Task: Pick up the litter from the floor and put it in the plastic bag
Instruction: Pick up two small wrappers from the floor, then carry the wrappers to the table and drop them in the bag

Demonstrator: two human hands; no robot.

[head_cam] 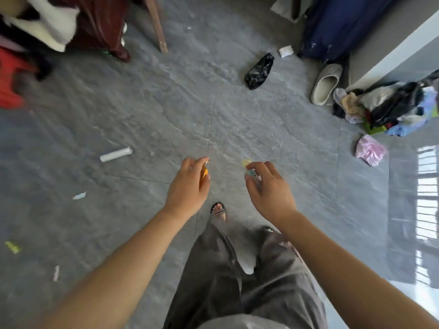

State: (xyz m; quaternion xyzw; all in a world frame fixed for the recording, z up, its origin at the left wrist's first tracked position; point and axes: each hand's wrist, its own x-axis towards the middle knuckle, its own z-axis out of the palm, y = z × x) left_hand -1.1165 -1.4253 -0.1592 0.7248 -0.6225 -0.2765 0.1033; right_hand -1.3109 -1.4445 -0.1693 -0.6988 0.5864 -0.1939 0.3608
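My left hand point(190, 184) is closed around a small orange wrapper point(204, 172) above the grey floor. My right hand point(268, 186) pinches a yellow and pale blue wrapper point(247, 165). A crumpled black plastic bag point(259, 71) lies on the floor ahead, well beyond both hands. Loose litter lies to my left: a white paper roll point(116, 154), a pale scrap point(79, 195), a yellow-green scrap point(12, 246) and a white scrap point(56, 273). A pink crumpled bag point(370, 150) lies at the right, and a white wad point(285, 51) sits near the far wall.
A grey slipper point(326, 83) and a pile of clothes point(392, 108) lie at the right by a blue suitcase point(337, 24). A wooden chair leg point(158, 27) and hanging clothes stand at the far left. My sandalled foot point(218, 211) is below my hands.
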